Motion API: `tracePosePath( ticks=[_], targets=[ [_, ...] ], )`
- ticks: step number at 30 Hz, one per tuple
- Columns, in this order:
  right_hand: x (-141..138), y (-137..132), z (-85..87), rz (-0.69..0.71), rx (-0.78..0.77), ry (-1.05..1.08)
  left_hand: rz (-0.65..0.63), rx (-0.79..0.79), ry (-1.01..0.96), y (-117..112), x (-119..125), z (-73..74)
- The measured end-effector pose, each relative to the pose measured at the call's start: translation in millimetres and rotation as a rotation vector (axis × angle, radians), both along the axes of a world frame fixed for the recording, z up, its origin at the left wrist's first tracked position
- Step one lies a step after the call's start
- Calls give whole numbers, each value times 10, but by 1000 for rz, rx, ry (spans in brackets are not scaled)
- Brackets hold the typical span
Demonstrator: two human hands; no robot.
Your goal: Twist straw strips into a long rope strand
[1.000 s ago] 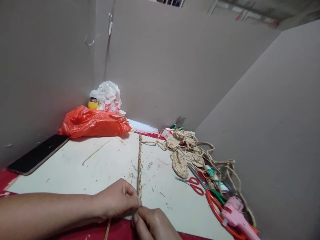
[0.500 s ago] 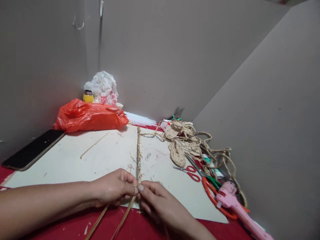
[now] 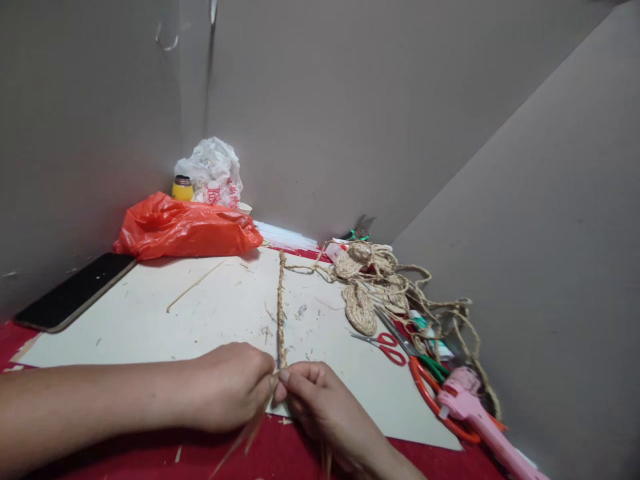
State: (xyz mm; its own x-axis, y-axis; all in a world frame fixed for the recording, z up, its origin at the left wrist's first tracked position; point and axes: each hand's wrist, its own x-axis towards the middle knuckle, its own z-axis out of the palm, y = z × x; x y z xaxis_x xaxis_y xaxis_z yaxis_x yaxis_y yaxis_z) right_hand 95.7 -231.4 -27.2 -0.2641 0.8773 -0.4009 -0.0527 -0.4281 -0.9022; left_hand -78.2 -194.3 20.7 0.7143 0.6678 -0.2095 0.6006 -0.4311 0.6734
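A thin straw-coloured braid [image 3: 281, 310] runs straight away from me over the white board [image 3: 200, 333]. At its near end both hands meet. My left hand [image 3: 237, 387] is closed with its knuckles up, gripping loose fibre strands [image 3: 245, 437] that trail below it, blurred. My right hand [image 3: 320, 400] pinches the braid's near end between thumb and forefinger; more strands hang down beneath this hand. Just where the strands cross is hidden by the fingers.
To the right lie woven fibre pieces with cord [image 3: 360, 310], red-handled scissors [image 3: 390, 348], larger scissors [image 3: 425, 360] and a pink glue gun [image 3: 467, 400]. A phone [image 3: 75, 293], an orange plastic bag [image 3: 187, 227] and a yellow jar [image 3: 183, 190] are at the left. Grey walls rise behind.
My left hand has rolled over, knuckles now upward, and the strands below it have swung. My right hand keeps its pinch. The whole view has shifted slightly.
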Motion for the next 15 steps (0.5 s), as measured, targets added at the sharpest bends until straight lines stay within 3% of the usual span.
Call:
tracePosePath(
  ticks=[4,8,12,15],
  targets=[
    [-68,-68,19,-55,-92,117,18,137,56,-212,26,-54],
    [-87,-97,34,-31,-157,172,-31,210,121,-342,84,-219],
    [-54,-86,54,-2,-180,191,-156,45,27,-374,82,-338],
    [-22,-67,82,5,-189,239,-151,-63,-130,-287,37,-248]
  ],
)
